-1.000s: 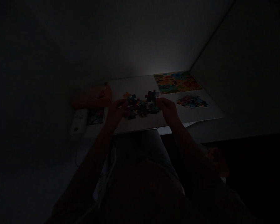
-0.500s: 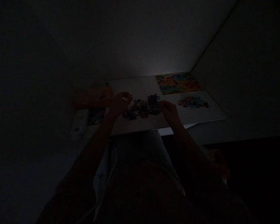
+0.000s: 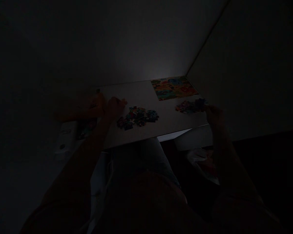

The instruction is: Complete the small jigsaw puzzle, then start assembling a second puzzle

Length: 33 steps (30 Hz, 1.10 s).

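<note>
The scene is very dark. On the white table (image 3: 166, 122), a pile of jigsaw puzzle pieces (image 3: 139, 117) lies in front of me. My left hand (image 3: 114, 108) is closed just left of and above this pile, its fingers around what looks like a small puzzle piece (image 3: 124, 101). Over to the right, my right hand (image 3: 215, 115) pinches a dark puzzle piece (image 3: 200, 104) at the right end of a second pile of pieces (image 3: 186, 107). The fingertips of both hands are hard to make out.
A colourful animal picture sheet (image 3: 174, 87) lies at the table's back right, near the wall. At the left are an orange box (image 3: 92, 109), a dark printed picture (image 3: 86, 128) and a white device (image 3: 66, 136). A plastic bag (image 3: 202, 159) sits below the table at right.
My right hand has moved right, from the middle pile to the right pile, carrying the dark piece. My left hand stays near the middle pile. The view has shifted to the right.
</note>
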Available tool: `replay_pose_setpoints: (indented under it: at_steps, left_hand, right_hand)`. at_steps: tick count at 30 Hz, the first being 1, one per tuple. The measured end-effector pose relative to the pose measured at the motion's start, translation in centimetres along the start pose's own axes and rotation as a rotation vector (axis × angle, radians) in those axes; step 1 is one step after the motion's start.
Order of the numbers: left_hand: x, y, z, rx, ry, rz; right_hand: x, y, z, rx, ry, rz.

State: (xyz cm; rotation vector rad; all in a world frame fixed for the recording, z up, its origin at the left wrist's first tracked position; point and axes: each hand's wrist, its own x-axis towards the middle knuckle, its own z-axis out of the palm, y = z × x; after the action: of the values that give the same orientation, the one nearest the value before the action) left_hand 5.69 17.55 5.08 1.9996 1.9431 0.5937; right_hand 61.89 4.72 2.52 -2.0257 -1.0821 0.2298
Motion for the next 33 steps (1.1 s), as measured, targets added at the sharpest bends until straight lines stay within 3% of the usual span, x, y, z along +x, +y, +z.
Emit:
replay_pose_setpoints:
  at_steps: [4,8,12,15,18,21,24,29,31,33]
  left_hand:
    - [-0.1,2.2,-0.7,-0.089,0.058,0.019]
    - [-0.2,8.7,0.4,-0.206,0.019,0.251]
    - [-0.8,17.4,4.8,-0.167,-0.068,0.654]
    - [-1.6,22.4,8.8,-0.105,-0.196,0.713]
    - [-2.1,24.6,11.3,-0.014,-0.292,0.723]
    - [-2.2,23.9,10.7,0.076,-0.32,0.766]
    - [-2.6,20.5,7.5,0.096,-0.245,0.757]
    - [-6.7,10.6,1.8,0.101,-0.052,0.576]
    - [-9.2,6.6,0.9,0.131,-0.005,0.479]
    - [-11.5,3.4,0.8,0.161,-0.052,0.436]
  right_hand:
    - [0.8,0.9,1.3,-0.026,-0.026,0.014]
    - [0.9,0.6,3.1,-0.039,-0.032,-0.068]
    - [0.5,1.0,4.2,-0.098,0.087,-0.131]
    - [0.3,1.5,4.5,-0.118,0.147,-0.137]
    - [0.2,1.6,4.5,-0.103,0.15,-0.132]
    - [0.2,1.5,4.5,-0.085,0.136,-0.119]
    - [0.1,1.7,4.5,-0.072,0.142,-0.116]
    - [0.1,2.4,4.2,-0.049,0.171,-0.143]
    - [0.0,2.2,3.6,-0.037,0.175,-0.156]
    - [-0.4,1.5,3.0,-0.033,0.17,-0.192]
